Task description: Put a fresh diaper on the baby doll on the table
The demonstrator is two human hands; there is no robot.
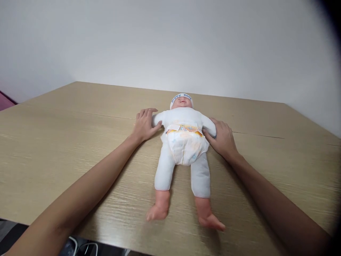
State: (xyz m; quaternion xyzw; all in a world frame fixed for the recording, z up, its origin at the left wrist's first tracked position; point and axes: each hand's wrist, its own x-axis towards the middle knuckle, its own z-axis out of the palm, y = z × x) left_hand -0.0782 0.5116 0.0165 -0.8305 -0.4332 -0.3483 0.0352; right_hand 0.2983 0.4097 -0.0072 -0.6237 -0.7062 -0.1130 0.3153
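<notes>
From the head view, a doll (183,142) lies on its back near the middle of the tabletop (66,142), head toward the far edge and bare feet toward the near edge. It wears a white suit, a white cap (181,97) with lettering, and a diaper (186,144) with a yellow printed band at the waist. Its legs are spread a little, the feet just short of the near edge.

The left hand (144,124) lies flat on the tabletop beside the doll's arm on that side, fingers stretched toward the far edge, thumb touching the white sleeve; its grip is released, closing on nothing. The right hand (223,138) rests on the other side, palm down, fingers laid over the end of the doll's other arm and against the diaper's edge; its grip is also loose, pressing rather than clenching. Both forearms reach in from the near corners. A seam runs across the tabletop behind the hands. White cables (85,245) show below the near edge.
</notes>
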